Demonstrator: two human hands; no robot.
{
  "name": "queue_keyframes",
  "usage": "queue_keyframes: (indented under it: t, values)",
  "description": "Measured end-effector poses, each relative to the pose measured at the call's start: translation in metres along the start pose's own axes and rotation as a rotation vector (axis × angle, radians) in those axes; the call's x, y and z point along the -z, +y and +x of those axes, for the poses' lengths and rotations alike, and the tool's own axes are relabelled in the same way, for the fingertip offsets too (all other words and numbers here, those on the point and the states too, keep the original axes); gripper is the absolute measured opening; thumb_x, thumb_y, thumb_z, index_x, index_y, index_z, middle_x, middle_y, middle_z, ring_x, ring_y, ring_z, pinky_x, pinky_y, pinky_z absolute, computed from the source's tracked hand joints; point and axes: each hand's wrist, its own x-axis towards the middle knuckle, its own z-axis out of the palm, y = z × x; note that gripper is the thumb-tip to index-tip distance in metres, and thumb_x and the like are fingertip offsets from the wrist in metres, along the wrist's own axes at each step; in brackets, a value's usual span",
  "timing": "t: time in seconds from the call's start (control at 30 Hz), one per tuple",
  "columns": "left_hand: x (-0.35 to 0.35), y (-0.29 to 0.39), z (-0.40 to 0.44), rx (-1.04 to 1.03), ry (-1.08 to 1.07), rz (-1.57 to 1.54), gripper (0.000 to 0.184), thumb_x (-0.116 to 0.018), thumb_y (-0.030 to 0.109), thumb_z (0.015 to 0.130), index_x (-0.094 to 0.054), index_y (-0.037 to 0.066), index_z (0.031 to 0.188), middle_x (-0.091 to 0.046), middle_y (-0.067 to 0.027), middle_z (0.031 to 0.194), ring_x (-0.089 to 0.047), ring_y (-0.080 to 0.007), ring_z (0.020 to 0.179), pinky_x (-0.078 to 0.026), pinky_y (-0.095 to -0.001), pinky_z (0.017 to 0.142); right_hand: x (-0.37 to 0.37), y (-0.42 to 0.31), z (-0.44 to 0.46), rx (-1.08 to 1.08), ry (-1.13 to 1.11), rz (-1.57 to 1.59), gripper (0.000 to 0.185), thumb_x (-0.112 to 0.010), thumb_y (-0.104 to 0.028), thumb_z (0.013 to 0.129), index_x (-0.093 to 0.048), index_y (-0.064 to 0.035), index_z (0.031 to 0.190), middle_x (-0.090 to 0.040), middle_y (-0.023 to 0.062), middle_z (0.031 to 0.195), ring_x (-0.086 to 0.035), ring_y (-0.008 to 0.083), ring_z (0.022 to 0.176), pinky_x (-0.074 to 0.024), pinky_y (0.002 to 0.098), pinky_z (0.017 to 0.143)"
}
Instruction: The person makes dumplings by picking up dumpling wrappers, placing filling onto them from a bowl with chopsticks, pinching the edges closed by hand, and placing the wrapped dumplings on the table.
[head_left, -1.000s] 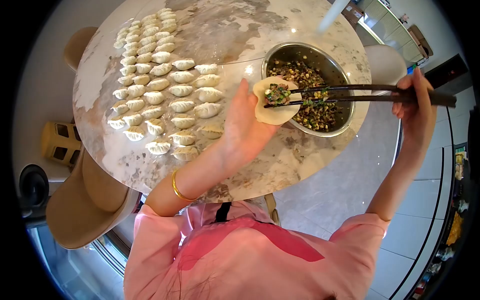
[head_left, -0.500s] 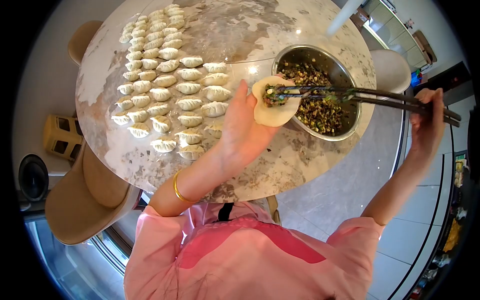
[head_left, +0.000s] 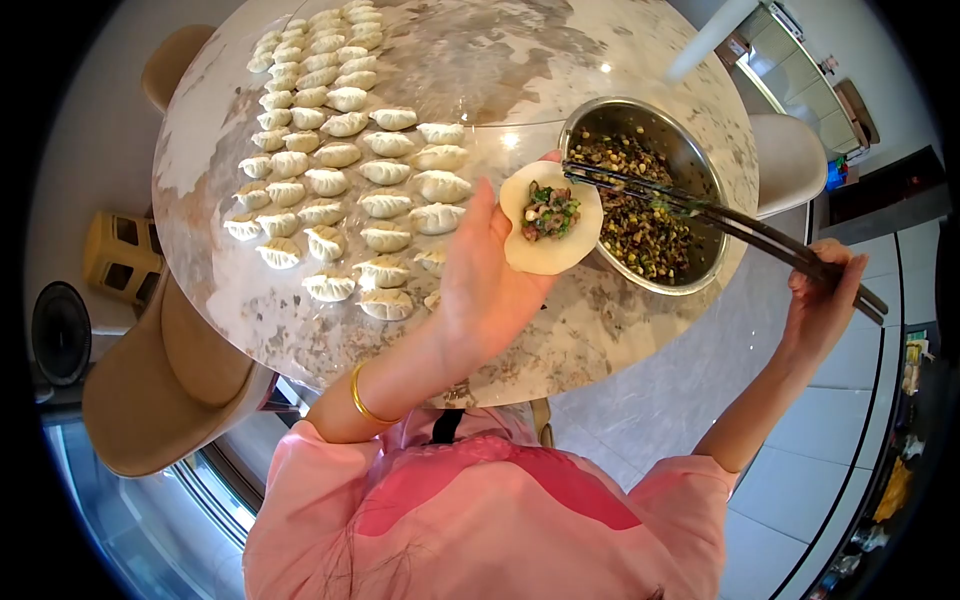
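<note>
A round dumpling wrapper lies across the palm and fingers of my left hand, whose thumb sticks up at its left side. On the wrapper's middle sits a small heap of chopped filling. My right hand grips a pair of long dark chopsticks near their thick ends. Their tips rest over the wrapper's right edge, just beside the filling. Behind the chopsticks stands a steel bowl partly full of the same dark, green and yellow filling.
Rows of folded dumplings cover the left part of the round marble-patterned table. A brown chair stands at the near left. A pale chair is beyond the table's right edge.
The chopstick tips have drawn off the filling to the wrapper's right edge. My right hand has moved lower and slightly left. The filling on the wrapper now shows uncovered.
</note>
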Motion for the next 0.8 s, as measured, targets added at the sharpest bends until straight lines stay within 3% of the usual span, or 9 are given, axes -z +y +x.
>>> queue_keyframes:
  t: [0.07, 0.3, 0.4, 0.47, 0.53, 0.63, 0.8]
  values:
    - [-0.002, -0.001, 0.000, 0.001, 0.025, -0.011, 0.056, -0.014, 0.037, 0.103, -0.034, -0.001, 0.138, -0.044, -0.0160, 0.137, -0.040, -0.0284, 0.129, -0.030, -0.0416, 0.112, -0.004, 0.002, -0.009, 0.028, -0.084, -0.017, 0.048, -0.039, -0.037, 0.100, -0.056, 0.0032, 0.082, -0.057, 0.0153, 0.076, -0.057, 0.0211, 0.049, -0.0449, 0.0252, 0.043]
    - [0.002, -0.001, 0.001, -0.007, 0.062, 0.008, 0.055, -0.013, 0.035, 0.103, -0.032, -0.003, 0.138, -0.043, -0.0181, 0.137, -0.040, -0.0285, 0.129, -0.029, -0.0416, 0.112, -0.010, 0.005, -0.024, 0.233, -0.423, -0.112, 0.049, -0.043, -0.038, 0.099, -0.053, 0.0039, 0.075, -0.054, 0.0185, 0.072, -0.056, 0.0220, 0.047, -0.0422, 0.0256, 0.037]
    - [0.006, -0.001, 0.004, 0.015, 0.062, 0.011, 0.051, -0.013, 0.036, 0.103, -0.042, 0.003, 0.129, -0.051, -0.0101, 0.125, -0.047, -0.0223, 0.119, -0.036, -0.0390, 0.108, -0.007, 0.007, -0.026, 0.258, -0.302, -0.098, 0.049, -0.040, -0.038, 0.099, -0.052, 0.0025, 0.075, -0.052, 0.0161, 0.069, -0.051, 0.0192, 0.043, -0.0385, 0.0237, 0.034]
    - [0.006, -0.001, 0.003, 0.013, 0.071, 0.028, 0.051, -0.013, 0.036, 0.103, -0.042, 0.004, 0.130, -0.051, -0.0097, 0.125, -0.047, -0.0221, 0.120, -0.035, -0.0389, 0.108, -0.004, 0.009, -0.026, 0.248, -0.204, -0.061, 0.048, -0.039, -0.038, 0.100, -0.051, 0.0020, 0.076, -0.051, 0.0151, 0.069, -0.049, 0.0179, 0.041, -0.0372, 0.0231, 0.033]
    - [0.005, -0.001, 0.002, 0.011, 0.080, 0.045, 0.051, -0.013, 0.036, 0.103, -0.042, 0.004, 0.131, -0.051, -0.0094, 0.125, -0.047, -0.0218, 0.120, -0.035, -0.0388, 0.108, -0.003, 0.012, -0.026, 0.089, -0.062, 0.067, 0.043, -0.038, -0.034, 0.100, -0.051, 0.0000, 0.077, -0.051, 0.0124, 0.069, -0.046, 0.0156, 0.040, -0.0347, 0.0227, 0.032]
    - [0.004, -0.001, 0.002, 0.015, 0.067, 0.049, 0.052, -0.013, 0.037, 0.103, -0.041, 0.004, 0.132, -0.051, -0.0085, 0.125, -0.047, -0.0217, 0.120, -0.035, -0.0388, 0.108, 0.003, 0.022, -0.026, -0.020, -0.056, 0.196, 0.040, -0.040, -0.031, 0.100, -0.052, -0.0014, 0.077, -0.051, 0.0106, 0.068, -0.046, 0.0149, 0.040, -0.0343, 0.0222, 0.032]
    - [0.004, 0.000, 0.001, 0.005, 0.038, 0.032, 0.052, -0.014, 0.037, 0.103, -0.041, 0.004, 0.133, -0.051, -0.0084, 0.126, -0.047, -0.0218, 0.120, -0.035, -0.0394, 0.108, 0.001, 0.039, -0.028, -0.091, -0.018, 0.118, 0.039, -0.040, -0.030, 0.100, -0.053, -0.0017, 0.077, -0.052, 0.0096, 0.068, -0.046, 0.0148, 0.040, -0.0335, 0.0214, 0.033]
